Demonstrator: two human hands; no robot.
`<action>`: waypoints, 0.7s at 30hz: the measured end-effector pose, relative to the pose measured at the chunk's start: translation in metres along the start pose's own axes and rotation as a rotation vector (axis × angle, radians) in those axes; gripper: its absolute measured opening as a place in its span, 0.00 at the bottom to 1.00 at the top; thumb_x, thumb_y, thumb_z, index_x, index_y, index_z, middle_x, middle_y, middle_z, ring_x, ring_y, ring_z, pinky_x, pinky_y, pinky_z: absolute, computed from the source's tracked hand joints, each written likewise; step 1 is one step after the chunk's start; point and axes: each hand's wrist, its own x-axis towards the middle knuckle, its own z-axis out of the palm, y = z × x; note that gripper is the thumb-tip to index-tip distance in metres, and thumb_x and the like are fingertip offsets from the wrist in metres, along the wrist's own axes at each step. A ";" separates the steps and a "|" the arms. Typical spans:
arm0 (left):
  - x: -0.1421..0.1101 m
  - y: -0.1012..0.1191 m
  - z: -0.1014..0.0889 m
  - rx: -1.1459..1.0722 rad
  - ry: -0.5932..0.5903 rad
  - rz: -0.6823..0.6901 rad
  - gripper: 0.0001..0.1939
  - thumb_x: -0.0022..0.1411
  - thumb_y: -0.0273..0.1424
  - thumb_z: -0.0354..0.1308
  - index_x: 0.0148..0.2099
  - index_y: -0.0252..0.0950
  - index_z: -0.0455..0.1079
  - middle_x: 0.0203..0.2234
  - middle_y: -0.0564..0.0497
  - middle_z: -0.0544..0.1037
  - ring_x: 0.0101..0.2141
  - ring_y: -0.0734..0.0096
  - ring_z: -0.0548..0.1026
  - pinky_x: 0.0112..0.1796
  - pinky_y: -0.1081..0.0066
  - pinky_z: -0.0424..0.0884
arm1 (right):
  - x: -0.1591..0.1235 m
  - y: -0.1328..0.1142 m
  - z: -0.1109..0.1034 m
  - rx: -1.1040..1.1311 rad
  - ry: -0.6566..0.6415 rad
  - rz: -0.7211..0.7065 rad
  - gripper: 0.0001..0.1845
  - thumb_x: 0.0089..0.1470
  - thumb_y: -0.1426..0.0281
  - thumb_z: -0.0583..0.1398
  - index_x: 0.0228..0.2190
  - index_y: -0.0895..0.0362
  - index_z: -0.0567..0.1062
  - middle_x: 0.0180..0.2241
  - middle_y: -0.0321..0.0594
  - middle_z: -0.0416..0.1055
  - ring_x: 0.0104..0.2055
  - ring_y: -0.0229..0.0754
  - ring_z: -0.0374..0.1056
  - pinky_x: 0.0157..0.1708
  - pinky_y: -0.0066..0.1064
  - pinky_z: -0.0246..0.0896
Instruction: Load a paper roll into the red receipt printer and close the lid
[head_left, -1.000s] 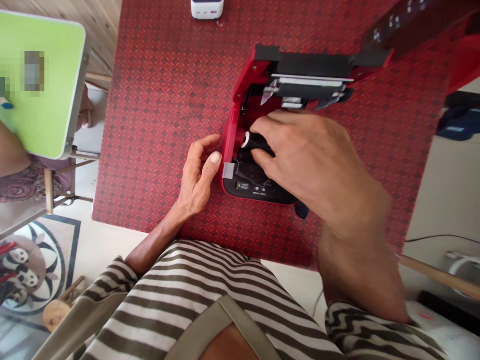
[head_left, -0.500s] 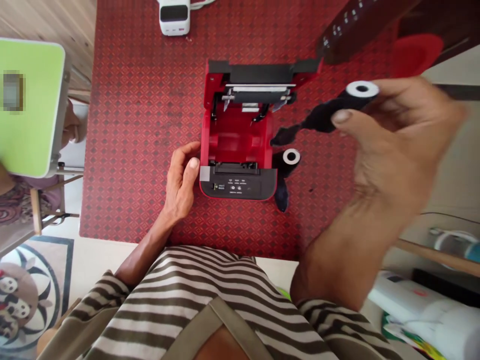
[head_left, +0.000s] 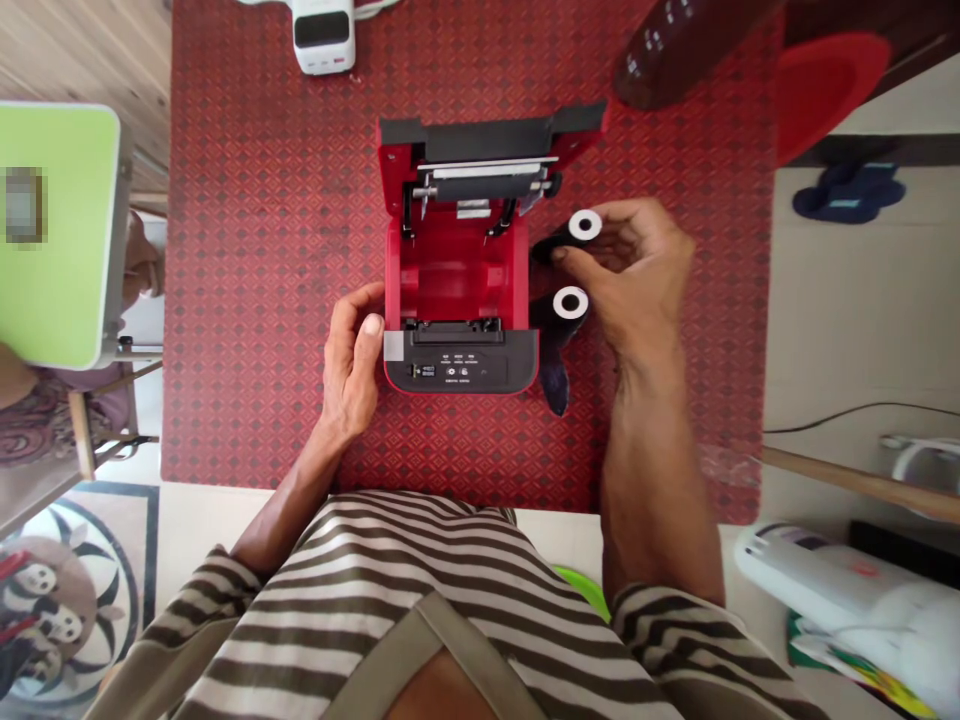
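Observation:
A red and black label printer (head_left: 462, 362) stands on the table with its lid (head_left: 489, 145) raised. Its red inner bay (head_left: 454, 275) holds nothing. My left hand (head_left: 352, 360) rests against the printer's left side, fingers loosely bent and thumb apart. On the right of the printer, my right hand (head_left: 637, 275) has thumb and fingers on a black ribbon roll (head_left: 561, 242) with a white core end. Just below it lies a second black ribbon roll (head_left: 570, 303), also white-ended, with a loose dark tail. My hand hides part of the upper roll.
A white device with a dark screen (head_left: 324, 30) and cables sits at the table's far left. A dark brown bottle-like object (head_left: 660, 55) is at the far right, near a red stool-like round (head_left: 829, 90). Left stands a green-topped table (head_left: 56, 270) with a person beside it.
My right hand has taken the roll out of the printer's bay, swung it right, then brought it down beside the other roll. My left hand stays at the printer's side.

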 end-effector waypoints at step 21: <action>-0.002 -0.010 -0.005 0.024 -0.039 0.036 0.37 0.90 0.71 0.57 0.72 0.46 0.83 0.70 0.40 0.91 0.70 0.41 0.88 0.75 0.37 0.85 | -0.061 -0.032 -0.051 0.130 -0.283 0.089 0.16 0.54 0.64 0.79 0.46 0.46 0.92 0.45 0.39 0.93 0.48 0.52 0.89 0.56 0.49 0.87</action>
